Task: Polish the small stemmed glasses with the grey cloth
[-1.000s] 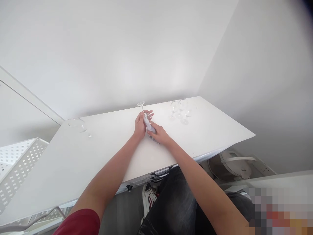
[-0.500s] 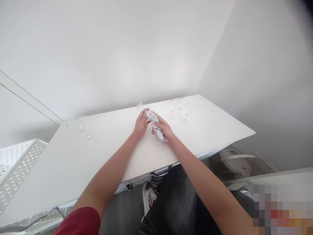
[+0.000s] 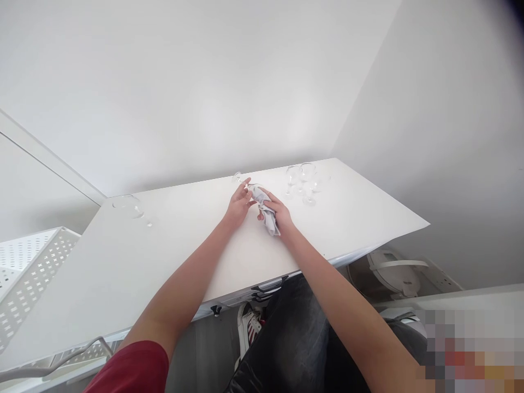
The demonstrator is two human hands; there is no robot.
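Observation:
Above the white table (image 3: 172,245), my left hand (image 3: 238,204) pinches the stem of a clear wine glass (image 3: 241,180) that is tipped on its side, foot toward the wall. My right hand (image 3: 275,208) is closed on a pale grey cloth (image 3: 268,218) wrapped over the glass's bowl. The bowl itself is hidden by the cloth and my fingers. Both hands meet near the table's far middle.
Three clear stemmed glasses (image 3: 303,180) stand at the far right of the table. One more glass (image 3: 129,206) lies at the far left. A white perforated rack (image 3: 28,273) sits left of the table; a white appliance (image 3: 395,273) is on the floor at right.
My right hand with the cloth has slid up along the glass toward its stem end and turned. My left hand's fingers have shifted on the stem. The other glasses stayed put.

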